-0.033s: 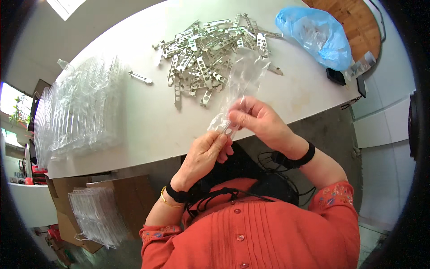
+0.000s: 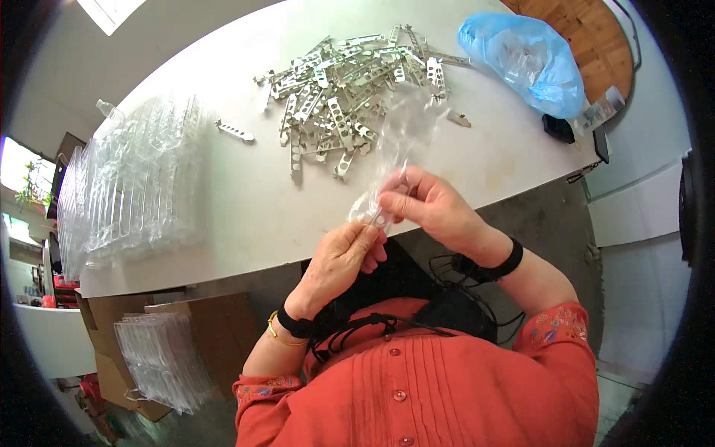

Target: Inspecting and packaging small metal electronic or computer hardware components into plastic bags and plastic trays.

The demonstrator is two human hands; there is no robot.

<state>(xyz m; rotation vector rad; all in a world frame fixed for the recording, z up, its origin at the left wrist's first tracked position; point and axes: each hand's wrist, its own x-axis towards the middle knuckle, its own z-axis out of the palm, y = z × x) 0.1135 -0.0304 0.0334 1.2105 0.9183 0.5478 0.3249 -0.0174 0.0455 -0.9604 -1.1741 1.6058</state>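
Observation:
In front of my body, above the table's near edge, my left hand (image 2: 339, 261) pinches the lower end of a perforated metal strip (image 2: 381, 220) between thumb and fingers. A clear plastic bag (image 2: 406, 127) surrounds the strip's upper part and stretches away over the table, its far end limp. Just beyond, my right hand (image 2: 436, 205) is closed on the bag, thumb against fingers. The fingers hide much of the strip. Past the bag lies a loose heap of similar metal strips (image 2: 339, 115) with round holes. One single strip (image 2: 235, 132) lies apart to its left.
Packed clear plastic sleeves (image 2: 141, 179) stand on the left of the white table (image 2: 275, 223). A blue plastic bag (image 2: 521, 59) lies at the far right, near a small black object (image 2: 558, 128). Below left, cardboard boxes (image 2: 216, 328) stand beside more clear sleeves (image 2: 164, 357).
The bag's far end has sunk slightly toward me. My right hand has shifted a little nearer to my body; my left hand stays almost in place.

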